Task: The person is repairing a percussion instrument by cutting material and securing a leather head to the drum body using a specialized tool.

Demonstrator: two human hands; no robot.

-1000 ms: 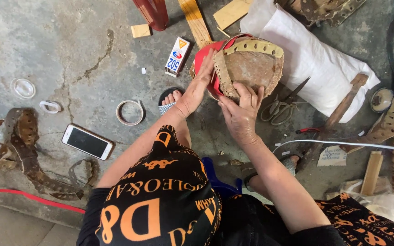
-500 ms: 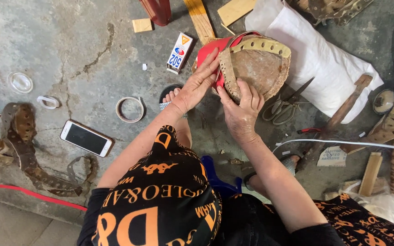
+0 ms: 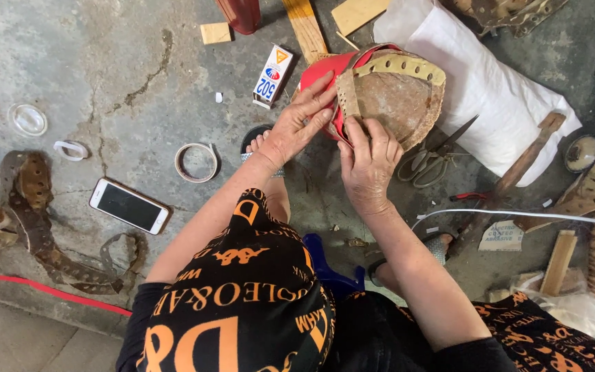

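Shoe upper (image 3: 387, 96) is pressed under both hands, left (image 3: 297, 124) and right (image 3: 368, 162).

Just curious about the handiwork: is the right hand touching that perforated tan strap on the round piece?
Touching: the head view shows right hand fingertips pressed on the tan strap.

Soft, even daylight fills the frame, bright without harsh glare. Shadows are faint and short, gathering under the hands near the centre and beneath the white sack (image 3: 497, 103) at upper right. The phone (image 3: 129, 206) screen at left shows a dull sheen. Focus is sharp throughout; straight edges bow slightly toward the corners.
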